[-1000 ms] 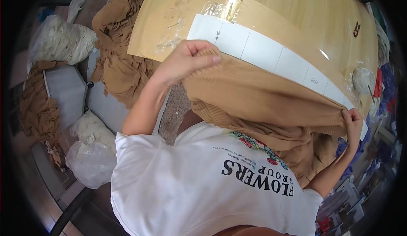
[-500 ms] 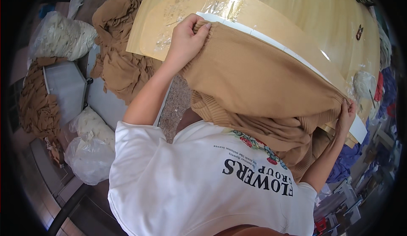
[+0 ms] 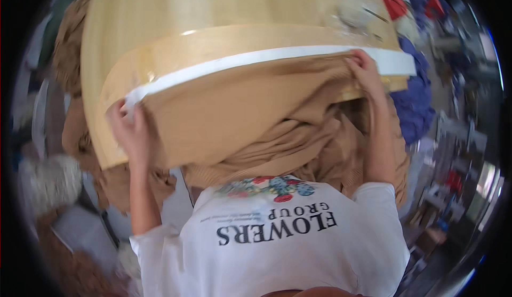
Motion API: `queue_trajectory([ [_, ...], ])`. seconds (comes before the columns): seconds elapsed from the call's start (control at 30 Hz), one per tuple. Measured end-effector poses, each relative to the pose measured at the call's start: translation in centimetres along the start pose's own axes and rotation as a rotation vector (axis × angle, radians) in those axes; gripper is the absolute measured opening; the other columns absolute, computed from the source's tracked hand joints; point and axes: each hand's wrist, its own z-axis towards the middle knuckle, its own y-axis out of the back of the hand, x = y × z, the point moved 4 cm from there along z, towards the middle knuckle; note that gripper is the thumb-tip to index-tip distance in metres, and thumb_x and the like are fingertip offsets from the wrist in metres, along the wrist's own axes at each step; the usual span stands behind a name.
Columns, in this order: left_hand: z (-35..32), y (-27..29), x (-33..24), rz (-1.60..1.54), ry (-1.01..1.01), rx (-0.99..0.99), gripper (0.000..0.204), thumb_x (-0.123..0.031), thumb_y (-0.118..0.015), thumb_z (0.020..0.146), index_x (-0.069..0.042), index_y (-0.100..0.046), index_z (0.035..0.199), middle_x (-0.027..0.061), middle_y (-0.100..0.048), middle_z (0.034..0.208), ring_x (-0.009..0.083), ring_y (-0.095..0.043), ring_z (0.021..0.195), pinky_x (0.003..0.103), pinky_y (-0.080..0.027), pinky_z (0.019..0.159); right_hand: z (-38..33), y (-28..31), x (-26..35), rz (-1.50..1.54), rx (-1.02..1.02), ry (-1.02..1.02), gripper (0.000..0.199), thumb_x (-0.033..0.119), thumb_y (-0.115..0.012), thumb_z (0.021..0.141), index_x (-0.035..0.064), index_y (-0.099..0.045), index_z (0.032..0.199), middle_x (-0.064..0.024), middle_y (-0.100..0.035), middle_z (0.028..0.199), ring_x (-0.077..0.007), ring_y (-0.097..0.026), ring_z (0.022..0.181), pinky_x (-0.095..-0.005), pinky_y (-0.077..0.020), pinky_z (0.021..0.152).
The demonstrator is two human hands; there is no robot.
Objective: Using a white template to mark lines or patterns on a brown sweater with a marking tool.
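A brown ribbed knit garment piece (image 3: 229, 110) lies stretched along a long white strip (image 3: 224, 62) on the table's near side. At the piece's upper right corner, my right hand (image 3: 367, 72) is closed on the knit's edge, against the strip. My left hand (image 3: 132, 131) is beside the left end of the piece and the strip. Motion blurs its fingers; thumb and fingers look spread around the strip's end, but I cannot make out whether they grip anything. Loose folds of the knit (image 3: 298, 142) hang below, over my lap.
The pale wooden table (image 3: 224, 3) has a curved board edge under the strip. Clear plastic wrap (image 3: 352, 11) sits at its far right. Brown knit heaps (image 3: 77, 35) lie at the left, with a whitish plastic bag (image 3: 50, 182). Purple-blue fabric (image 3: 418, 105) hangs at the right.
My view has turned to the right and blurred. My left hand has moved from the knit's top left corner to beside the strip's end. The knit now lies flatter along the strip.
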Motion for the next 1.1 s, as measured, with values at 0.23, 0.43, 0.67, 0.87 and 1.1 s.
queue_trajectory([
  [0.23,-3.8,-8.5,-24.8,-0.454,-0.602,0.65,0.028,-0.01,-0.056,0.081,0.0,-0.055,0.108,0.0179,-0.055,0.107,0.0332,-0.053,0.097,0.039,-0.043,0.084,-2.0,0.3,1.1,-0.029,-0.242,-0.011,0.031,0.006,-0.065,0.075,0.0009,-0.048,0.101,-0.0026,-0.053,0.058,-0.0088,-0.049,0.056,-0.0238,-0.0405,0.056],
  [0.43,-8.8,-17.7,-32.6,-0.174,-0.888,0.415,0.04,-0.022,-0.059,0.078,-0.004,-0.054,0.113,0.0087,-0.05,0.122,0.0234,-0.046,0.105,0.041,-0.034,0.084,-2.3,-0.3,0.7,0.145,-0.356,0.064,0.029,0.004,-0.062,0.073,0.001,-0.048,0.098,-0.0023,-0.052,0.057,-0.0102,-0.049,0.054,-0.0264,-0.0414,0.053],
  [0.67,-9.2,-18.3,-33.6,-0.125,-0.897,0.431,0.046,-0.026,-0.057,0.076,-0.004,-0.053,0.115,0.0093,-0.047,0.128,0.0227,-0.045,0.104,0.042,-0.033,0.082,-2.2,0.4,1.6,-0.101,-0.418,0.013,0.027,0.007,-0.06,0.072,0.0022,-0.048,0.095,-0.0045,-0.053,0.06,-0.0142,-0.05,0.056,-0.0283,-0.0424,0.055],
  [0.87,-8.7,-18.4,-35.1,0.032,-0.964,0.56,0.048,-0.028,-0.055,0.075,0.0,-0.054,0.114,0.0158,-0.047,0.126,0.0249,-0.044,0.109,0.046,-0.032,0.085,-1.2,1.1,1.5,-0.196,-0.308,-0.008,0.032,0.013,-0.064,0.072,0.0023,-0.049,0.098,-0.0061,-0.055,0.063,-0.0177,-0.054,0.058,-0.0305,-0.0442,0.057],
  [1.1,-10.7,-18.9,-35.6,0.212,-0.926,0.505,0.059,-0.037,-0.051,0.078,0.005,-0.049,0.118,0.0215,-0.043,0.127,0.0336,-0.037,0.118,0.063,-0.023,0.095,2.7,6.9,6.5,-0.345,-0.642,0.381,0.055,0.017,-0.068,0.072,0.0002,-0.045,0.119,-0.0135,-0.062,0.073,-0.0246,-0.06,0.07,-0.0332,-0.0472,0.067],
])
